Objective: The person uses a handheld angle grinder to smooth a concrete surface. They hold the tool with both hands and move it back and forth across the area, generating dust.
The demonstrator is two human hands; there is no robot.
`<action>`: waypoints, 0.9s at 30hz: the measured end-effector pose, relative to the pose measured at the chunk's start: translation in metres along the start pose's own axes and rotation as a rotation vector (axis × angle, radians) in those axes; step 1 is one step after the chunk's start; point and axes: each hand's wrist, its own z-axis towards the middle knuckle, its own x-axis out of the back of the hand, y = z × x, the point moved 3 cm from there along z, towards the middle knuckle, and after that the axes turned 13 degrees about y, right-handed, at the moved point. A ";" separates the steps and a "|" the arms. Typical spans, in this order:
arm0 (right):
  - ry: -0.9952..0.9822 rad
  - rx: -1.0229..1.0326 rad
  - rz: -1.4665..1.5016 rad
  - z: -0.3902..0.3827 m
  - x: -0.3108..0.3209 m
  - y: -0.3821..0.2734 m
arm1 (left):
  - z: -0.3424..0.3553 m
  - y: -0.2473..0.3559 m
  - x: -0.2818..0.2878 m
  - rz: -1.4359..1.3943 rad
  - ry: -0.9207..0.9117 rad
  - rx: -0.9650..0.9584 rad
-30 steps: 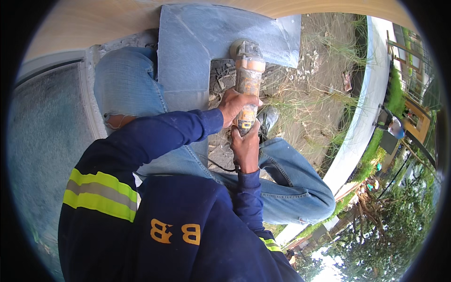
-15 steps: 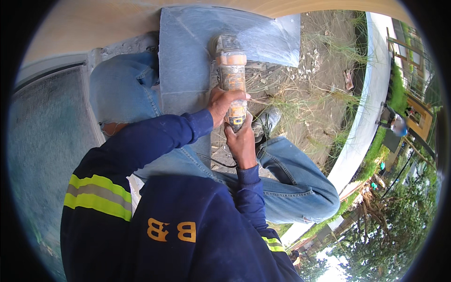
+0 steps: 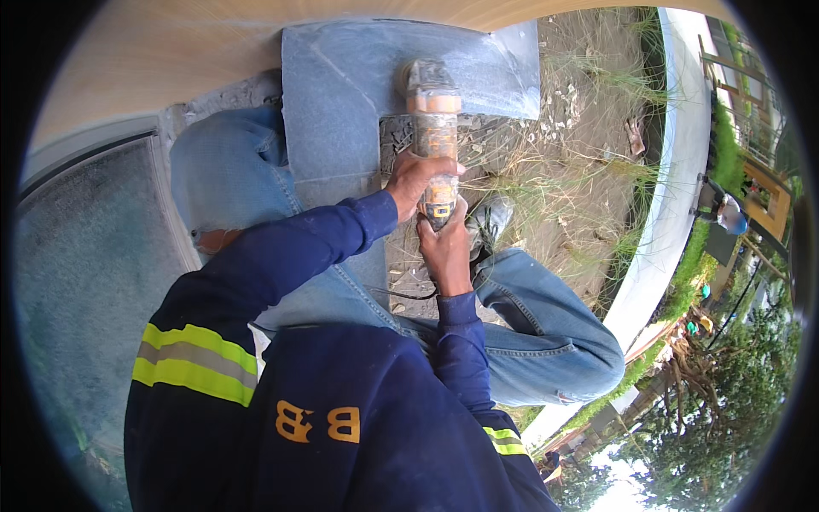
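Slab (image 3: 328, 111), grinder (image 3: 436, 135) in left hand (image 3: 413, 179)

A navy long-sleeved top (image 3: 392, 392) has orange-yellow lettering (image 3: 344, 424) and fluorescent yellow, grey-centred bands (image 3: 196, 363) on both sleeves (image 3: 290, 252). The faded blue jeans (image 3: 550, 299) are torn at one leg; the laced shoe (image 3: 490, 225) is grey.

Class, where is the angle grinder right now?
The angle grinder is in the head view's upper middle, gripped by the left hand and right hand, its head over the grey slab.
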 end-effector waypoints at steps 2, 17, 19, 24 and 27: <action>-0.052 0.007 -0.027 -0.007 0.001 -0.003 | -0.007 -0.005 0.009 -0.007 0.042 0.008; 0.000 -0.046 -0.052 0.003 -0.013 0.008 | 0.015 -0.003 0.004 0.071 -0.031 0.001; 0.018 -0.014 -0.014 -0.005 -0.008 0.008 | 0.006 -0.008 0.006 0.075 -0.018 -0.021; 0.045 -0.123 0.036 -0.007 -0.006 0.017 | 0.013 -0.013 -0.007 0.168 -0.049 0.006; 0.065 -0.082 0.032 0.005 -0.013 0.009 | 0.021 -0.002 -0.010 0.131 -0.051 0.016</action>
